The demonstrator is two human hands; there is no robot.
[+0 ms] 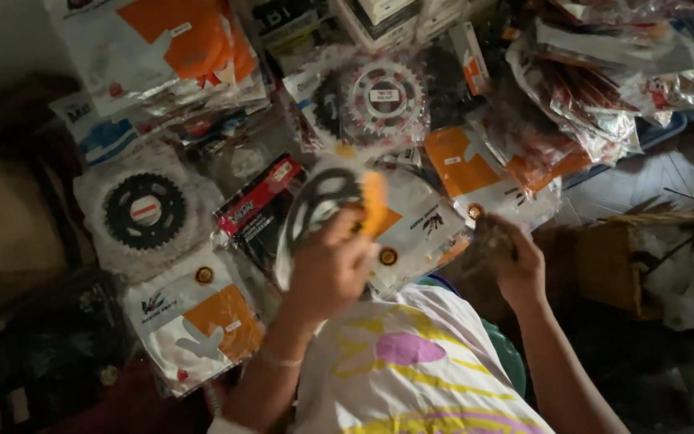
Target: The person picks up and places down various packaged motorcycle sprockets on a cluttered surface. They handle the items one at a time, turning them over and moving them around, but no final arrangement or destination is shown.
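A: Where's the packet?

B: Centre frame: the left hand [329, 269] grips a bagged black sprocket [327, 205], lifted off the pile.

A: And the other?

B: The right hand [516, 261] is curled, dim; can't tell what it holds. Many sprocket packets [194, 317] lie unhandled.

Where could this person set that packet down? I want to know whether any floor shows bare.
Bare floor shows only at the right, between the bagged parts heap and the cardboard box. Elsewhere is crowded: packets overlap from the black sprocket to the silver sprocket. The left hand grips a sprocket packet; the right hand sits against the packets.
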